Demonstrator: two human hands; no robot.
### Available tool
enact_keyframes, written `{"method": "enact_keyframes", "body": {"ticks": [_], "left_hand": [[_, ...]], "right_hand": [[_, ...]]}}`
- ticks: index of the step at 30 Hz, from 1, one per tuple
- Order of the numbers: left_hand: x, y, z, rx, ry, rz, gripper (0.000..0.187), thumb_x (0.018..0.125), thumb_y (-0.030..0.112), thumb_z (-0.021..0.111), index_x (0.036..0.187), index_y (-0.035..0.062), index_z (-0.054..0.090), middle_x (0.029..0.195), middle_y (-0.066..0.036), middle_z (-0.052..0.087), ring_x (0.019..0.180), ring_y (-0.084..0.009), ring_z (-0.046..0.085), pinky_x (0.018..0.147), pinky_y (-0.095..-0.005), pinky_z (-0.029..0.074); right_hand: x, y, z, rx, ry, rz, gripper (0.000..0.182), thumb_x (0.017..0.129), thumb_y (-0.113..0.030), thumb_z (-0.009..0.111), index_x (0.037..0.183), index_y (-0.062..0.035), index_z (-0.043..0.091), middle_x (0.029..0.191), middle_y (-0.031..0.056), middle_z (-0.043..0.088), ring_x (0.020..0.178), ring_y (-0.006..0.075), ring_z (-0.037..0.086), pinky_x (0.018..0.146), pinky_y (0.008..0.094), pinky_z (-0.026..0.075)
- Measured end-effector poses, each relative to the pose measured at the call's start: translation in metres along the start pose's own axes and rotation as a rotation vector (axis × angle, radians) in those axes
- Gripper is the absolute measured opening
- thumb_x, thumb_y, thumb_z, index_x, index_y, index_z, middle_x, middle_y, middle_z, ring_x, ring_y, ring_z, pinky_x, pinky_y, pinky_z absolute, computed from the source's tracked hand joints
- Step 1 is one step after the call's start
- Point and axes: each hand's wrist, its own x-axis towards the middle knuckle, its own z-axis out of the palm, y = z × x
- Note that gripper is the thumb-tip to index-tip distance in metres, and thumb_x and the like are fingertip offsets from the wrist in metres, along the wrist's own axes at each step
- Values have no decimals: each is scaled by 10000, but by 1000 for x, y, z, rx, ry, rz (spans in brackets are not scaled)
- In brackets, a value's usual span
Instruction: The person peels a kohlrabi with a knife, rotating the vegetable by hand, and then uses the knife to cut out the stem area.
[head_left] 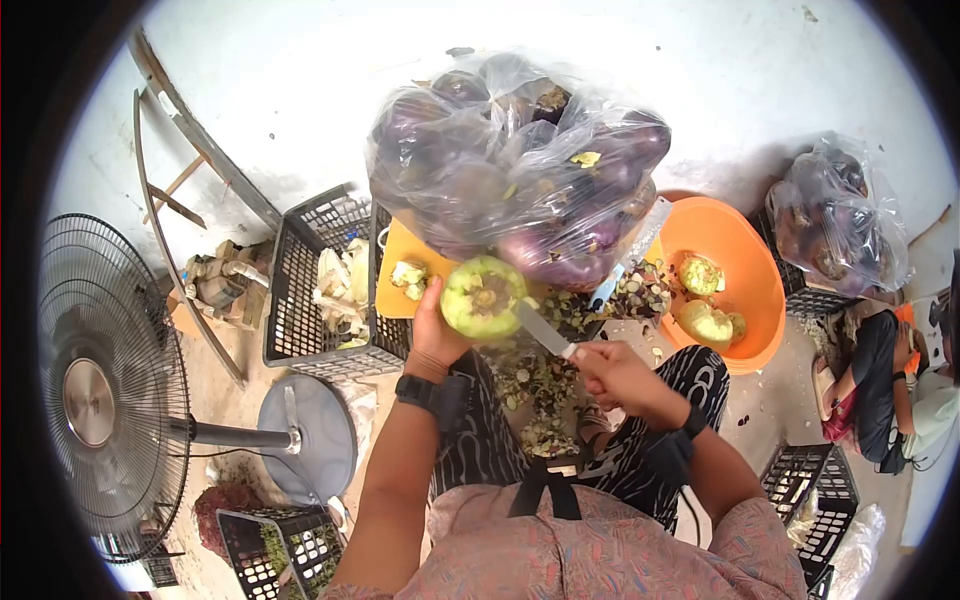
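My left hand [434,330] is wrapped round the left side of a peeled, pale green eggplant [472,312], its brownish end facing up. In my right hand [622,376] is a knife [544,329], its blade against or just beside the eggplant's right edge. Behind them a clear plastic bag [500,160] bulges with purple eggplants. A peeled piece [409,277] lies on a yellow-orange board [397,244]. A blue-and-white handled tool [607,288] rests right of the bag. Dark peelings [545,385] are heaped below, between my legs.
An orange basin [770,310] at right holds peeled eggplants [706,324]. A black crate [285,290] with pale scraps and a standing fan [95,390] are on the left. At far right, another eggplant bag [830,215] sits on a crate, near a seated person [880,375].
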Motion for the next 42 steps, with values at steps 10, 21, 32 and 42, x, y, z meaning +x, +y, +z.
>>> {"method": "enact_keyframes", "body": {"ticks": [10,21,32,42], "left_hand": [[8,-25,9,70,70,38,518,971,449,404,1276,39,488,1233,-144,570,1118,-289,561,974,-447,445],[4,-39,24,72,67,166,525,985,436,378,1269,6,481,1208,-150,580,1087,-269,579,950,-412,465],[15,-29,6,129,80,6,454,971,386,444,1222,16,525,1160,-145,609,1030,-264,610,910,-408,492],[15,-27,9,182,74,-81,412,964,345,472,1202,16,544,1137,-130,622,1018,-245,618,899,-390,501]], "right_hand": [[-9,12,14,84,2,13,256,995,-260,441,1089,-51,555,587,-33,383,418,54,301,376,221,277],[0,58,99,622,132,-91,286,1006,-285,434,1198,-92,521,575,-12,385,406,73,332,394,253,345],[-12,16,-14,-580,177,-407,311,940,-247,448,826,26,545,662,145,542,622,252,531,637,375,442],[-20,-26,-45,-495,-98,-22,238,1006,-244,461,944,-49,582,561,-69,327,456,39,280,404,211,275]]}}
